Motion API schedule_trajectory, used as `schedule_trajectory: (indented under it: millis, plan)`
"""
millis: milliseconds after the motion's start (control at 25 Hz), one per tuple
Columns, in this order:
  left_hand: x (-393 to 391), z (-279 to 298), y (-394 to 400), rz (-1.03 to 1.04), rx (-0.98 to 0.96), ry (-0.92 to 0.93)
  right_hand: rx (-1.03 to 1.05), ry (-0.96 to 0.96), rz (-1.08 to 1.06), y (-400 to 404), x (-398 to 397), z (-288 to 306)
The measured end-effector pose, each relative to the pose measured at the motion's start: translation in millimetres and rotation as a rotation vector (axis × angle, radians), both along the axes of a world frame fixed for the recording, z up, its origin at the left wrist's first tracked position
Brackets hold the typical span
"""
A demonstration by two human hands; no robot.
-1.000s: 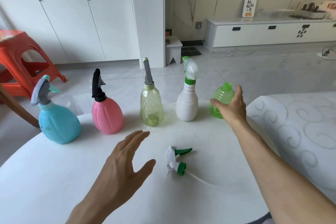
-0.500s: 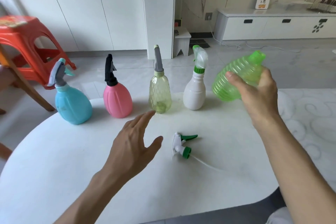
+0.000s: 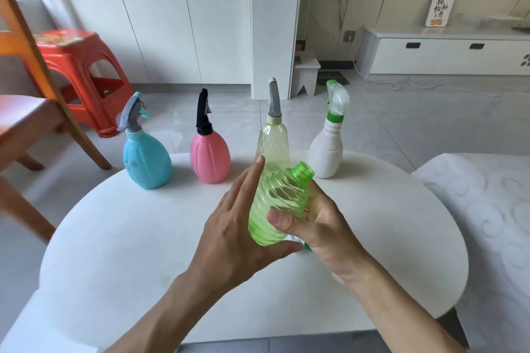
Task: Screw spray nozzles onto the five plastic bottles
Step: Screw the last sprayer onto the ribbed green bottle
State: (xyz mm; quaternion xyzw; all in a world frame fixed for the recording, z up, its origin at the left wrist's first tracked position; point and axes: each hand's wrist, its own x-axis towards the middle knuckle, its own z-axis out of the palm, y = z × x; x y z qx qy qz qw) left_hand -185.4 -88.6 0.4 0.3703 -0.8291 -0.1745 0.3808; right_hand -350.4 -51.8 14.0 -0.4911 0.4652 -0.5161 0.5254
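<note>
Right hand (image 3: pixel 321 226) is gripping the green bottle (image 3: pixel 276 206) above the bench (image 3: pixel 120 238), neck tilting up-right, uncapped. Left hand (image 3: pixel 238 235) is cupping its base, fingers (image 3: pixel 249 180) loosely spread. Four capped bottles standing behind.

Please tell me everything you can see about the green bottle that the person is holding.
The green bottle is see-through plastic with ribs running around its rounded body and a short threaded neck. Its mouth is open, with no nozzle on it. It looks empty. It is held above the white table, tilted with the neck pointing up and away. The right hand grips it with the thumb across the front; the left hand touches its left side and base.
</note>
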Motion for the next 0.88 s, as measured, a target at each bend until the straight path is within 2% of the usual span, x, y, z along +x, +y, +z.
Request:
schedule_trajectory:
  millis: [40,120,200,320,360,600,680,720,760,880]
  plan:
    - [0,-1,0,0.017,0.004,0.019,0.002,0.029,0.014,-1,1,-1]
    - [-1,-6,-4,0.058,-0.025,-0.015,0.032,0.243,0.064,-5,-7,-3]
    - [0,-9,-11,0.134,-0.080,-0.145,0.144,0.618,0.052,-9,-25,0]
    - [1,-11,-20,0.219,-0.137,-0.377,0.253,1.266,-0.083,-11,-39,-9]
    - [2,-12,-21,0.214,-0.132,-0.424,0.248,1.382,-0.080,-11,-36,-17]
    - [4,-16,-23,0.199,-0.125,-0.498,0.206,1.626,-0.152,-12,-24,-50]
    - [7,-15,-24,0.219,-0.109,-0.478,0.236,1.562,-0.193,-13,-29,-45]
    - [10,-14,-25,0.229,-0.097,-0.463,0.220,1.415,-0.252,-14,-31,-39]
    - [13,-13,-26,0.237,-0.087,-0.447,0.195,1.164,-0.336,-15,-34,-32]
    - [23,-13,-28,0.258,-0.081,-0.406,0.043,0.119,-0.550,-23,-59,0]
